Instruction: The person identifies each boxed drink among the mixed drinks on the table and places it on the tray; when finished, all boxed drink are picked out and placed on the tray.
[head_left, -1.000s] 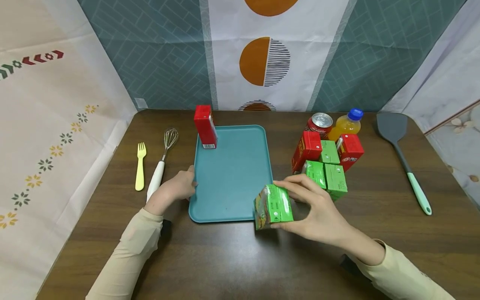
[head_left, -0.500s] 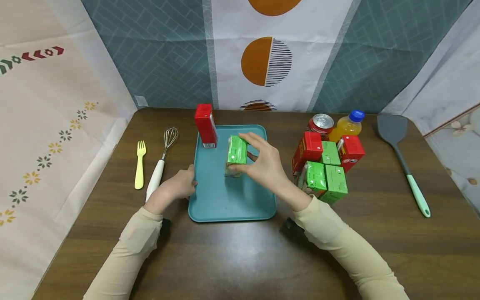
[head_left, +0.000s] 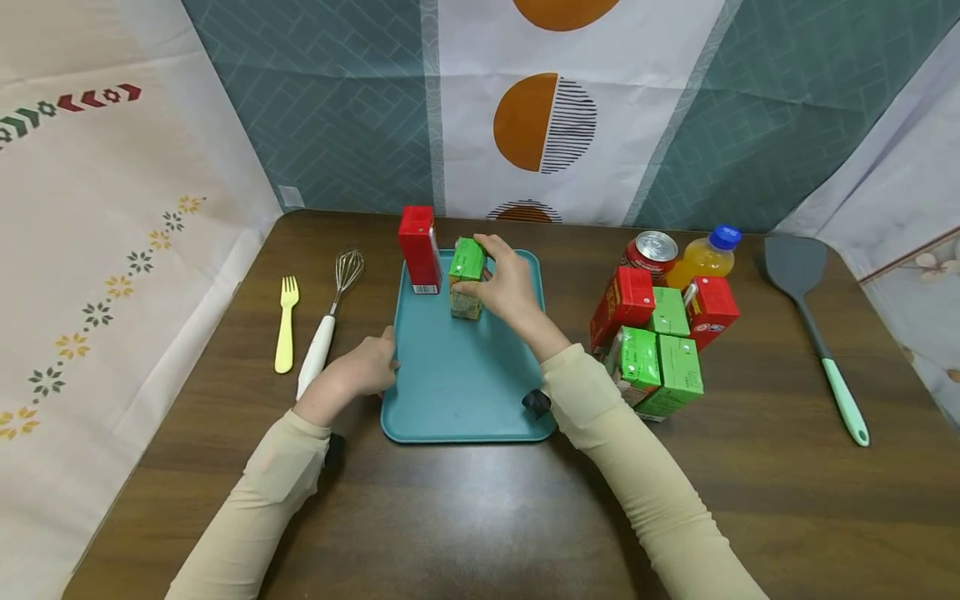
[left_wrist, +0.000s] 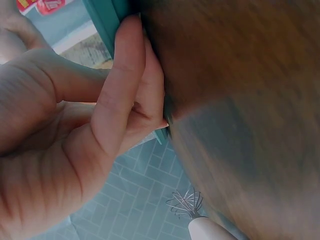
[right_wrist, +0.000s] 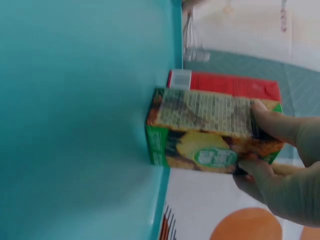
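A teal tray lies on the wooden table. At its left edge, my left hand pinches the rim, and the left wrist view has the fingers right at that rim. My right hand grips a green drink carton by its upper sides, thumb on one side and fingers on the other. The carton stands upright at the tray's far end; in the right wrist view its printed side faces me and its base is right at the tray surface. Close to its left stands a red drink carton at the tray's far left corner.
Right of the tray stand several green cartons and red cartons, a soda can and an orange juice bottle. A spatula lies far right. Left of the tray are a whisk and a yellow fork.
My right hand has carried the green carton from the tray's near right corner to the far end, beside the red carton. My left hand has stayed at the tray's left edge.
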